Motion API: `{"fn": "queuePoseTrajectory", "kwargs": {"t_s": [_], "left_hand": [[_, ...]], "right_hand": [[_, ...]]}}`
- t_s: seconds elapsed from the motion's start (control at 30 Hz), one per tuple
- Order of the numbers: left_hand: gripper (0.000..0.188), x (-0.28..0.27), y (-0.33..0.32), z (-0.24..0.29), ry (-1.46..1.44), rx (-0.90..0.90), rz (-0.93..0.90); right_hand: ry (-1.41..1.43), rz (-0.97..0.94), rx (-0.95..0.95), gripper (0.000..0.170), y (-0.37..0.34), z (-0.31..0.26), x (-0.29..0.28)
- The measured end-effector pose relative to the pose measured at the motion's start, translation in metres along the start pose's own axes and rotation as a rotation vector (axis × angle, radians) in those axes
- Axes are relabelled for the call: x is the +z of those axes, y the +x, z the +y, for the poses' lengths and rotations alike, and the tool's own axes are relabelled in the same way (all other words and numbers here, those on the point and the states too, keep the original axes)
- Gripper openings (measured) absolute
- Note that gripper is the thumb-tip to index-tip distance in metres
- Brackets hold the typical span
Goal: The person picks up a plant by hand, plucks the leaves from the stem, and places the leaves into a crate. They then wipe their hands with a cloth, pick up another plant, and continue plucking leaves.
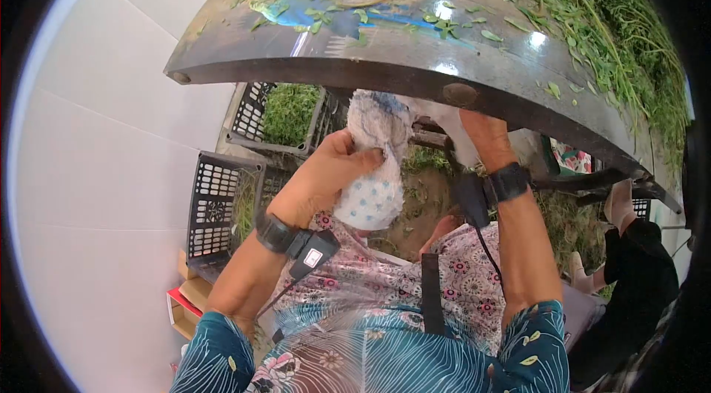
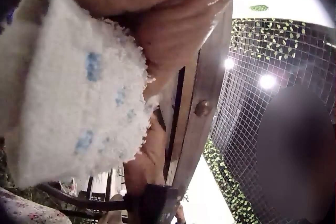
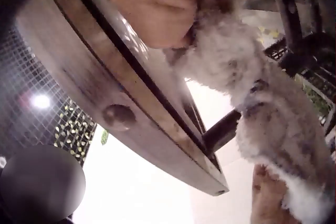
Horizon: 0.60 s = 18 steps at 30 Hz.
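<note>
A white fuzzy cloth with blue spots (image 1: 370, 197) hangs below the table edge, bunched at its middle. My left hand (image 1: 326, 174) pinches that bunched part between thumb and fingers. Beneath the table rim, my right hand (image 1: 485, 134) is partly hidden in the head view. The right wrist view shows curled fingers of the right hand (image 3: 163, 8) gripping one end of the fuzzy cloth (image 3: 283, 124). In the left wrist view the spotted cloth (image 2: 79, 92) lies against the left hand (image 2: 173, 24).
A round table (image 1: 296, 71) with scattered leaves and a green plant heap (image 1: 592, 45) curves above the hands. Black crates (image 1: 215, 204) stand at the left, one holding greens (image 1: 290, 113). Another person's dark-clothed leg (image 1: 641, 267) is at the right.
</note>
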<state>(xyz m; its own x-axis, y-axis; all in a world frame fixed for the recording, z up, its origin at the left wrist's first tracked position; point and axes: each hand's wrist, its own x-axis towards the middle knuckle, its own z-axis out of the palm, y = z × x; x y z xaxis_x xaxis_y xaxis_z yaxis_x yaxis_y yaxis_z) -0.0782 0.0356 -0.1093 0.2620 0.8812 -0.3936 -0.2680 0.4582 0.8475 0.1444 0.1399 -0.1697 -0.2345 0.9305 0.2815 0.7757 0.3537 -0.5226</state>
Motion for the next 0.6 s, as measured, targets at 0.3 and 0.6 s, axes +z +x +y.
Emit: {"fn": "queuePoseTrajectory", "kwargs": {"t_s": [0.3,0.6], "left_hand": [[0.029,0.001,0.051,-0.018,-0.151,0.048,-0.042],[0.02,-0.002,0.063,-0.011,0.207,0.118,0.047]], "right_hand": [[-0.488,-0.07,-0.257,0.026,-0.004,0.055,0.031],[0.009,-0.356,-0.209,0.025,-0.012,0.012,0.044]]}}
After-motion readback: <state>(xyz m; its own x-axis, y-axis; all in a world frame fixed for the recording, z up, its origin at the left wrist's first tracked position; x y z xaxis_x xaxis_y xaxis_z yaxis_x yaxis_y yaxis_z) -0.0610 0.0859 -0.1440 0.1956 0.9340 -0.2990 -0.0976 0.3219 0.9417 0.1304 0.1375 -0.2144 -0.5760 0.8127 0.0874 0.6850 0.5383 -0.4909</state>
